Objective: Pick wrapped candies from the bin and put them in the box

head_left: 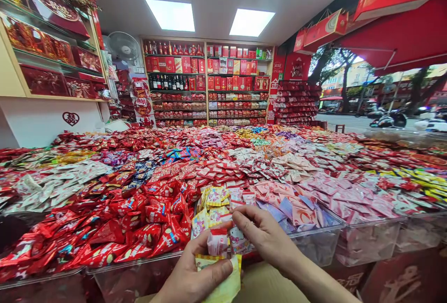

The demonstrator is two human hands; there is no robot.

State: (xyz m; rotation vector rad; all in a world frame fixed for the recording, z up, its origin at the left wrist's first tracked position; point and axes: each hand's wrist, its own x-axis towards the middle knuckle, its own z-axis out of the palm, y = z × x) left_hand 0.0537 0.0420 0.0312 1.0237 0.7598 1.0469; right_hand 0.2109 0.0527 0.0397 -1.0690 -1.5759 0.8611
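Heaped candy bins (314,242) fill mid-frame. At bottom centre I see my left hand (195,277) clamping a yellow packet (223,286) and pink-white sweet (217,242); my right hand (265,235) pinches a pink wrapper (238,241) beside it.

Bare hands: two, left hand (195,277), right hand (265,238)
Square ceiling light panels: two, left panel (170,14), right panel (251,22)
White wall fan (124,46): one
Pink-and-white candy sachet (217,242) pinched in left hand: one
Wrapped candies heaped on counter (216,163): too many to count
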